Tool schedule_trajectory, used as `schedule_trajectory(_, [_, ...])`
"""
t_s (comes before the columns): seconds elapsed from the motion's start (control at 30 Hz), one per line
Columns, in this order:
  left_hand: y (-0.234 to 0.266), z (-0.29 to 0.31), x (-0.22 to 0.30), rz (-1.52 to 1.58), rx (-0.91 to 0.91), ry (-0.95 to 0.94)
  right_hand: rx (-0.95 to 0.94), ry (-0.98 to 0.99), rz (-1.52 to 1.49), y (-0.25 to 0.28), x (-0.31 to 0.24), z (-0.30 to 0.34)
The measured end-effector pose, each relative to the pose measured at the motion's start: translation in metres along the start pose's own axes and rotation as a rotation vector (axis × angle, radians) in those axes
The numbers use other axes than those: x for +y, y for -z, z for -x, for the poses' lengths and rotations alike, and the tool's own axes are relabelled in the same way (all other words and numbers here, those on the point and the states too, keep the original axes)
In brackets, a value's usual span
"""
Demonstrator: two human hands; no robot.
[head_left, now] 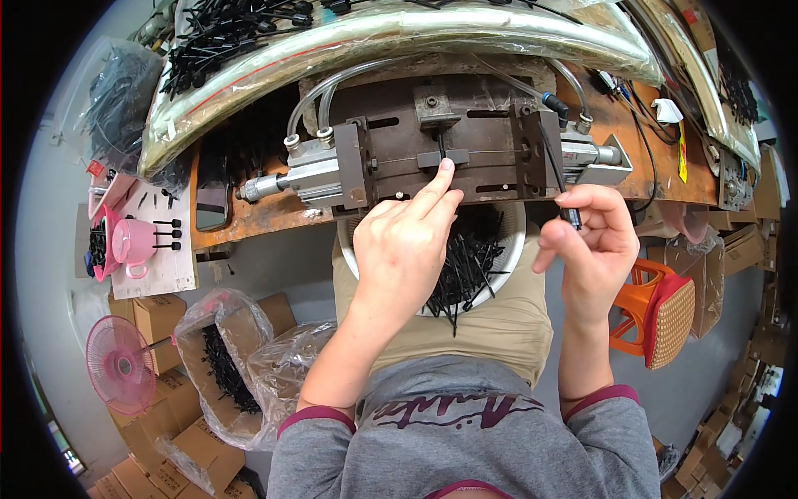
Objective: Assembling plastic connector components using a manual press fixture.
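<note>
A dark metal fixture [490,170] sits at the table's front edge, with an air cylinder [312,173] on its left and another cylinder [586,154] on its right. My left hand [395,254] reaches over it; the outstretched index fingertip touches a small grey block [457,156] at the centre, where a thin black piece stands behind the fingertip. Between thumb and fingers, my right hand [597,241] grips a long thin black rod-like part [573,218] by its thicker lower end, in front of the right cylinder. The rod's upper end leans up toward the fixture's right block.
A white basket [520,249] of black rod-like parts [470,270] rests on my lap. Clear hoses [324,100] arch behind the fixture. Plastic-covered rails [399,41] cross the back. Left are a pink cup [133,241], a pink fan [122,363] and a lined carton [233,374]; right, an orange stool [640,303].
</note>
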State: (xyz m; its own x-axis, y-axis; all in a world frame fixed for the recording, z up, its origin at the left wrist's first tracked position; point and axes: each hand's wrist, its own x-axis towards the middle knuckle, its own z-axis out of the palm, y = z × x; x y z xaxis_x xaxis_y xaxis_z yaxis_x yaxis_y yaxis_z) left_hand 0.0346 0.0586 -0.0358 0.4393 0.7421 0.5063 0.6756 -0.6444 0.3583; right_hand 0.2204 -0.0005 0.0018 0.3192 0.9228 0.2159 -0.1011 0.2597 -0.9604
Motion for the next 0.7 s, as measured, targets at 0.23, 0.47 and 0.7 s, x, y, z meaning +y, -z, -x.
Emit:
schedule_trajectory(0.23, [0.003,-0.002,0.001,0.016,-0.007,0.017,-0.246,0.263,0.385,0.001,0.01,0.0])
schedule_trajectory(0.47, [0.002,-0.001,0.0,0.031,0.004,0.022,-0.317,0.579,0.78,-0.002,0.017,0.001])
schedule_trajectory(0.7, [0.012,0.005,0.001,0.088,-0.036,-0.024,-0.368,0.678,0.816,-0.009,0.024,-0.006])
